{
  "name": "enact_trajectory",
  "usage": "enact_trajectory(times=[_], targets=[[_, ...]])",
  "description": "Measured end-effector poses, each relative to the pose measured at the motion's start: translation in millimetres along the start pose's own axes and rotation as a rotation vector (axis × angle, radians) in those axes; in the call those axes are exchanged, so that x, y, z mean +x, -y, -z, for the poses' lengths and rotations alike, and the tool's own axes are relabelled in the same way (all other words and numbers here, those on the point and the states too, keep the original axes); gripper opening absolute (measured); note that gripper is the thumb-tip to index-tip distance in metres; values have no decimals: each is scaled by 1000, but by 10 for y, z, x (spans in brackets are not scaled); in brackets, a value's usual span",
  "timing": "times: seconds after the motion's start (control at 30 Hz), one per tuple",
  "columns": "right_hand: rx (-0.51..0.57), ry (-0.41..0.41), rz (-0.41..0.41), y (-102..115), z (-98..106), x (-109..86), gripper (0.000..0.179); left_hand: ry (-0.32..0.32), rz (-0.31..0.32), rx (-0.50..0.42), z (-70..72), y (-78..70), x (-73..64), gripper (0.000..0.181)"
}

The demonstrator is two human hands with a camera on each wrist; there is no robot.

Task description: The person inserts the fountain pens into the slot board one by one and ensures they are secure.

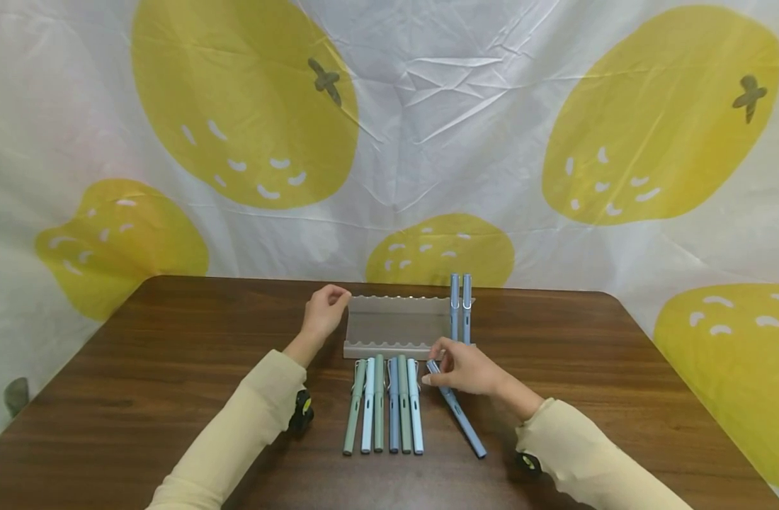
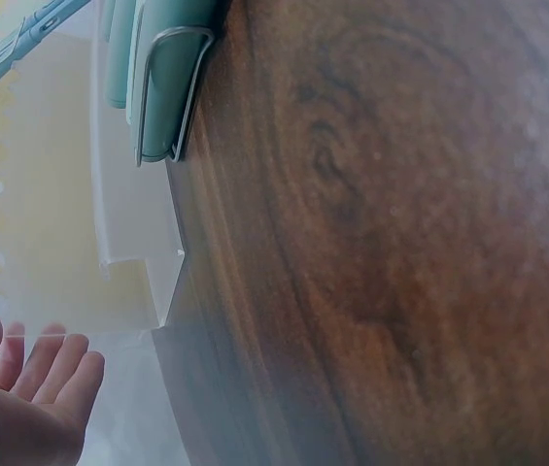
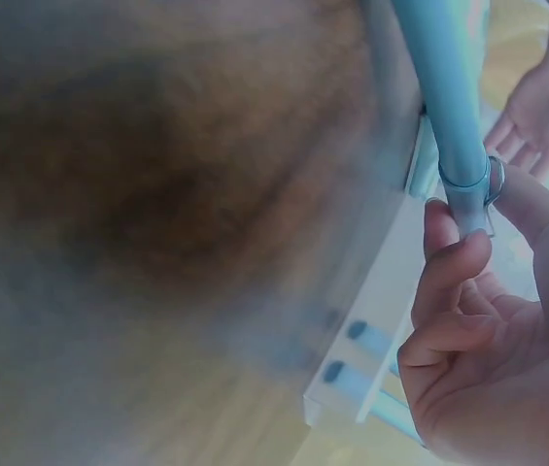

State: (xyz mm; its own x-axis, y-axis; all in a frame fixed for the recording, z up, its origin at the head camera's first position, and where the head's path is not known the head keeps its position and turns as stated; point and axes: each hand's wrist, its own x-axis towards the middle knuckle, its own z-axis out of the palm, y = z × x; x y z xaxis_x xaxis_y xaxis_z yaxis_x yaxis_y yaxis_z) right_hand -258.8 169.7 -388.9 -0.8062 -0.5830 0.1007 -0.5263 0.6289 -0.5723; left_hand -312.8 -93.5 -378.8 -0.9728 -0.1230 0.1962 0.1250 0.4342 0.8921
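Observation:
A clear pen rack with wavy notched edges stands at the table's back middle. My left hand pinches its far left corner; the left wrist view shows thumb and fingers at the clear edge. Two blue pens rest side by side in the rack's right end, caps to the back. My right hand holds another blue pen by its cap end, thumb and finger near the clip. This pen slants toward the front right, just before the rack. In the right wrist view, its barrel points up.
Several capped pens in green, light blue and blue lie in a row before the rack, including a green pen at the left end and a light blue pen at the right. Behind the brown wooden table hangs a lemon-print cloth.

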Motion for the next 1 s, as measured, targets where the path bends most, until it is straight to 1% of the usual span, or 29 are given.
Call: enact_trajectory(times=[0.2,0.33,0.43,0.57,1.0], targets=[[47,-75,-13,24,96,18,29,4,3,-6,1,-3,-2,21],[56,-131,-2,34,163,36,28,8,8,-7,1,-2,0,21],[64,-159,-2,40,216,48,29,8,11,-5,-2,0,0,21],[80,-192,-22,59,282,70,30,4,16,-4,-7,1,1,21],[-8,-373,-46,79,436,257,30,7,18,-3,-8,6,4,21]])
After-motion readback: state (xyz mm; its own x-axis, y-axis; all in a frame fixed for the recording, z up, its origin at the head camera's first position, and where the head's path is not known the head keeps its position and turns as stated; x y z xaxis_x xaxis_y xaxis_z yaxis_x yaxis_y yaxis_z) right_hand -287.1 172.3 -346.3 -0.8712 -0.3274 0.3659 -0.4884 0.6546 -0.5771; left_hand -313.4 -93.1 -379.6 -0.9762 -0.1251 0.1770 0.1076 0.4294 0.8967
